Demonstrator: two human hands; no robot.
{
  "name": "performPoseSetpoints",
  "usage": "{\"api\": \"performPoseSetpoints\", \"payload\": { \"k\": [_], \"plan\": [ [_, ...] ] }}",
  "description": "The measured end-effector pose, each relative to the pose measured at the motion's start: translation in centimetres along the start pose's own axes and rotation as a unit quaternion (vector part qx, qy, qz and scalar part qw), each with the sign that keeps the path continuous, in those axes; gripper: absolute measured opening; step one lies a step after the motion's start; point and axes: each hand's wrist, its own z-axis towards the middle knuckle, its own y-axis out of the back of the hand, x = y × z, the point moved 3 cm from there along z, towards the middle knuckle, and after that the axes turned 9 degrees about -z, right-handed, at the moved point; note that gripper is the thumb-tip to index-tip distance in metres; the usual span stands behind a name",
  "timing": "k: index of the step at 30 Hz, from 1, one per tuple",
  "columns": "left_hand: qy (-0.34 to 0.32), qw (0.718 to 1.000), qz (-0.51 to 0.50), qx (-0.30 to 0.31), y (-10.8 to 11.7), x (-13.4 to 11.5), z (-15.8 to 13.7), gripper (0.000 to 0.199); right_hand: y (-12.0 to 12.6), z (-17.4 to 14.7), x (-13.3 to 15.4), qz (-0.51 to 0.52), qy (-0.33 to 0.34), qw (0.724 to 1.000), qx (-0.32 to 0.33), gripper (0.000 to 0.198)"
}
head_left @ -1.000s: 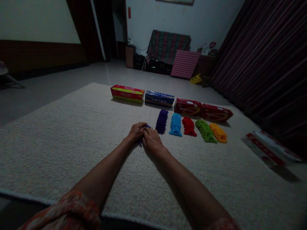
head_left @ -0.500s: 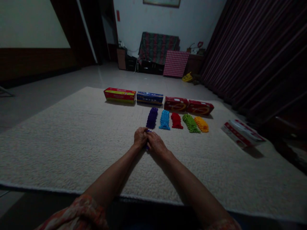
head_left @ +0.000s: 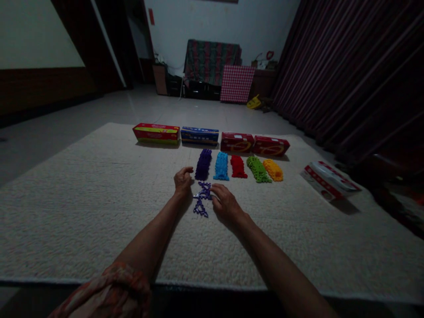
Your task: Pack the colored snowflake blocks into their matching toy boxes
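Several flat purple plastic pieces (head_left: 200, 206) with cut-out shapes lie together on the cream mat, between my two hands. My right hand (head_left: 226, 202) is open at their right side, thumb and fingers apart, fingertips at the edge of the upper piece. My left hand (head_left: 183, 180) hovers to their left, index finger stretched out and the others curled, with nothing visible in it. Just beyond stands a row of stacked purple pieces (head_left: 203, 164). Beside it are similar rows in light blue (head_left: 221, 166), red (head_left: 238, 166), green (head_left: 259, 169) and yellow (head_left: 273, 170).
Behind the rows stand a red and yellow box (head_left: 157, 133), a blue box (head_left: 199, 136) and two dark red boxes (head_left: 237, 142). A white and red box (head_left: 330, 181) sits at the right of the mat (head_left: 99, 212). A dark curtain hangs on the right.
My hands were together over the purple pieces and have now moved apart, the left one to the left, the right one to the right. The joined purple pieces now show on the mat.
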Motion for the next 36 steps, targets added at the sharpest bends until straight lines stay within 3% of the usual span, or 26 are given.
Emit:
{"api": "performPoseSetpoints", "payload": {
  "k": [3,10,14,18,22,27,32,36],
  "plan": [
    [-0.005,0.999,0.003,-0.051,0.8,0.6,2.8,0.042,-0.5,0.2,-0.5,0.0,-0.007,1.0,-0.006,0.043],
    [-0.013,0.999,0.015,-0.05,1.2,2.4,7.2,0.04,-0.3,1.2,-0.3,-0.015,-0.007,0.999,0.034,0.05],
    [-0.023,0.998,0.016,-0.051,1.2,2.8,7.4,0.038,0.2,1.8,0.3,-0.04,-0.016,0.996,0.081,0.052],
    [-0.023,0.999,0.011,-0.045,1.1,2.9,7.3,0.038,0.3,3.0,0.8,-0.069,-0.079,0.99,0.095,0.036],
    [-0.018,0.999,0.007,-0.04,0.9,3.2,7.6,0.038,0.0,4.3,1.2,-0.162,-0.155,0.966,0.129,0.026],
    [-0.013,0.999,0.018,-0.04,0.8,3.4,7.8,0.038,-0.2,6.0,1.6,-0.235,-0.193,0.933,0.193,0.026],
    [-0.017,0.999,0.028,-0.035,0.8,3.3,7.8,0.037,0.0,7.1,1.4,-0.23,-0.211,0.921,0.232,0.023],
    [-0.019,0.998,0.037,-0.039,0.7,3.2,7.8,0.036,0.1,7.2,0.5,-0.165,-0.223,0.939,0.206,0.016]
  ]
}}
